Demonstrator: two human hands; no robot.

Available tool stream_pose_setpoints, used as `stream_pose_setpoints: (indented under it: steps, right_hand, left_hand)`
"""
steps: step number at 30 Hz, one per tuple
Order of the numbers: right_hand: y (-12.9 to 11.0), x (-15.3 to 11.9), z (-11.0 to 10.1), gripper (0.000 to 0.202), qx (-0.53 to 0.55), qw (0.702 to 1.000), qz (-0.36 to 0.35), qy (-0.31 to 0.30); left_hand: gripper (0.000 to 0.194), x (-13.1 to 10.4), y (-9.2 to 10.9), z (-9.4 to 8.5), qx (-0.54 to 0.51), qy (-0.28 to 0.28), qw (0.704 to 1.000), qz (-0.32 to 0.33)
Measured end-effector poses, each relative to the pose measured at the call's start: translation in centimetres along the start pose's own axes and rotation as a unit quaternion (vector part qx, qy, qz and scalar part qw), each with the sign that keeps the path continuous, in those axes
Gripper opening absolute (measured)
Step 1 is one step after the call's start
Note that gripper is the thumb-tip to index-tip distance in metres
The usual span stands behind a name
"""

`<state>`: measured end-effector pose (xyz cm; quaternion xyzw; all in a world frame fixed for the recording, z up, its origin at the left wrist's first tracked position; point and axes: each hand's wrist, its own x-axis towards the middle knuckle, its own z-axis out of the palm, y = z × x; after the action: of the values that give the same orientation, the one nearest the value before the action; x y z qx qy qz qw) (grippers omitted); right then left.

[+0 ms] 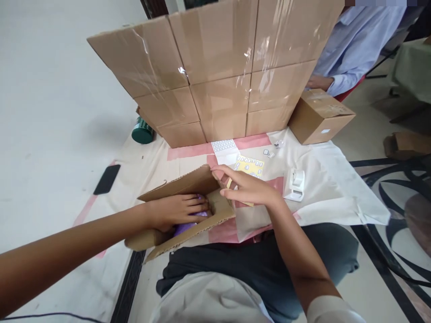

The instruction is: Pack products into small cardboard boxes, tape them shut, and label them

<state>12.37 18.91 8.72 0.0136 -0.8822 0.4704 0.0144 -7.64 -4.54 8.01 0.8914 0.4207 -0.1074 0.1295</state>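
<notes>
An open cardboard box (222,204) lies near my lap at the table's front edge, its flaps spread. My left hand (182,211) reaches into it, palm down, fingers extended over a purple item (185,229) that is partly hidden by the hand and the box wall. At the box's right end is my right hand (240,185), thumb and fingers apart, fingertips close to the upper corner. Whether those fingertips touch the cardboard is hard to tell. Just beyond that hand lie a yellow printed sheet (251,166) and a white sheet with printed rows (225,147).
A tall taped cardboard panel (220,103) stands across the back. A white tape dispenser (294,185) and a closed box (321,119) are at right. A black phone (107,179) and green can (142,131) are at left. A person's blue sleeve (357,49) shows behind the panel.
</notes>
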Motion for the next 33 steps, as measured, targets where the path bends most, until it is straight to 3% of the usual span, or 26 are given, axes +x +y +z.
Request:
stream_pose_setpoints:
  steps: [4,7,15,19,23,25,27,28,29,30,31,32,33]
  right_hand:
    - [1.8,-0.9,-1.6,0.052,0.005,1.000,0.010,0.019]
    - [2.6,-0.8,-1.5,0.052,-0.014,0.999,0.051,0.011]
    - [2.1,-0.5,-0.7,0.058,0.036,0.997,0.071,-0.008]
    - [2.2,-1.0,-0.4,0.058,0.030,0.997,0.069,0.007]
    - [2.7,-0.9,0.1,0.049,0.057,0.994,-0.016,0.096]
    - [2.9,-0.7,0.4,0.045,0.119,0.979,-0.079,0.143]
    - [3.2,-0.5,0.6,0.039,0.173,0.971,-0.118,0.113]
    - [3.4,-0.4,0.8,0.036,0.188,0.971,-0.128,0.069]
    - [3.6,-0.2,1.0,0.035,0.195,0.971,-0.137,0.023]
    - [3.7,-0.1,1.3,0.036,0.198,0.969,-0.147,-0.017]
    - [3.9,0.0,1.6,0.039,0.202,0.966,-0.158,-0.042]
    - [4.0,0.2,1.9,0.043,0.207,0.962,-0.173,-0.051]
    - [4.1,0.2,2.2,0.048,0.214,0.957,-0.188,-0.052]
  left_hand:
    - [0.098,-0.2,-0.1,0.0,0.006,-0.023,1.000,-0.008]
    - [0.100,-0.3,-0.1,-0.1,0.008,-0.025,0.999,-0.029]
    - [0.093,0.2,0.1,-0.2,0.019,0.006,0.999,-0.031]
    - [0.074,1.3,-0.5,0.3,0.055,0.042,0.998,-0.015]
    - [0.063,1.3,-0.4,-1.1,0.063,0.071,0.995,-0.006]
    - [0.060,-0.4,0.7,-2.1,0.076,0.086,0.991,-0.063]
    - [0.055,-3.0,2.8,-2.2,0.087,0.130,0.973,-0.170]
    - [0.049,-4.4,4.2,-1.8,0.089,0.169,0.953,-0.236]
    - [0.041,-5.6,5.7,-0.9,0.089,0.254,0.918,-0.292]
    - [0.035,-6.6,7.3,0.4,0.078,0.366,0.853,-0.365]
    - [0.033,-7.1,9.0,1.9,0.052,0.495,0.750,-0.436]
    - [0.041,-7.2,10.5,3.7,0.015,0.653,0.602,-0.460]
    - [0.056,-6.8,12.0,5.5,-0.016,0.676,0.564,-0.474]
